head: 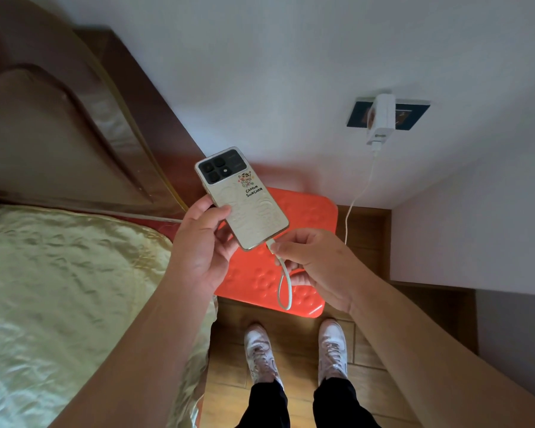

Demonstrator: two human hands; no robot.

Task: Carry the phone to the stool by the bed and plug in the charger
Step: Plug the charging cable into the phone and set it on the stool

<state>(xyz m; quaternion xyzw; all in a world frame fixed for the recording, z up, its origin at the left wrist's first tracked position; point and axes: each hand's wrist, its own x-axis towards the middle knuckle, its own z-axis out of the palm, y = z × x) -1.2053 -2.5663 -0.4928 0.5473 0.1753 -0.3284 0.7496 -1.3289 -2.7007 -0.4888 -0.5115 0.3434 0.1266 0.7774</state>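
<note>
Left hand [203,242] grips the rigid, slick phone [243,200] by its edges; right hand [317,264] pinches the limp cable [283,282] plug.

Home bedroom. Left of frame: bed with shiny pale-gold satin bedspread [59,273] against a dark brown padded wooden headboard [74,118]. Centre: orange-red plastic stool [309,217] on wood-plank flooring [368,230]. Upper right: plain white wall [260,72] with dark blue socket plate [414,114] carrying a white charger adapter [382,118].
</note>
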